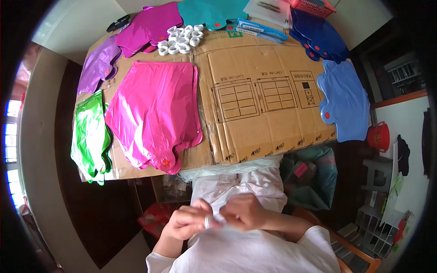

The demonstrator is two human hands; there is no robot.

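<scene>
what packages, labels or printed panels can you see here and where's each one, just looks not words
Flattened cardboard box: covers the table, brown, with dark printed grid diagrams.
Green label patch: far edge of cardboard, small square.
Blue packets: far side, long, flat, with white labels.
Clear plastic bag: far edge, printing unreadable.

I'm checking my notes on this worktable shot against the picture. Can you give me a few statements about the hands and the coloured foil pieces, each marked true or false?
1. Both hands, left hand and right hand, are close together in front of the person's body, below the table edge. True.
2. The large pink foil piece lies on the flattened cardboard. True.
3. The green foil piece lies at the right end of the table. False: it is at the left end; a light blue foil piece lies at the right.
4. The small white rings are stacked on the light blue foil piece. False: they lie at the far side, beside the magenta foil piece.
</scene>
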